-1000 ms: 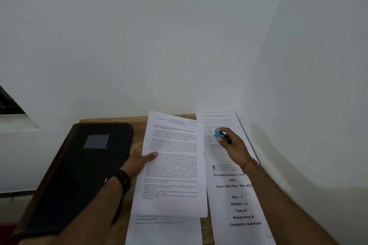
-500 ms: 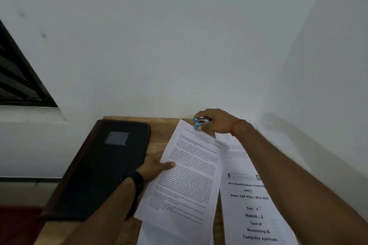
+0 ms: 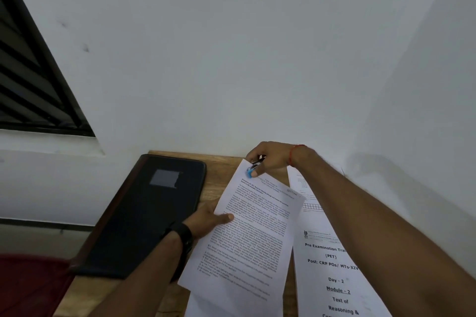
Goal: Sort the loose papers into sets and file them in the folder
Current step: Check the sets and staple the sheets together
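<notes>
The right hand had its grip clenched round a small blue-and-metal stapler, or what looked very like one, with its nose set on the far left corner of the text sheets. Whether that corner sat fully inside the stapler's mouth I could not tell from where I stood. The left hand was grasping the left edge of the same sheets, thumb laid on top and fingers hidden beneath, holding them at a slant. They lay skewed across the wooden desk, their near end overlapping another white sheet.

To the right, touching their edge, lay the cover page headed "Pre Examination Training", flat and partly under the right forearm. Just left of the left hand lay the black folder, closed.

To my eye the step in hand was fastening one sorted set at its corner, and the filing had not begun, since the folder was shut. The next move would call for a firm squeeze with the corner pushed well in, while the left hand kept the edges square so no sheet slipped out of the bite. After that the stapler would have to be put down and the folder opened to take the set.
</notes>
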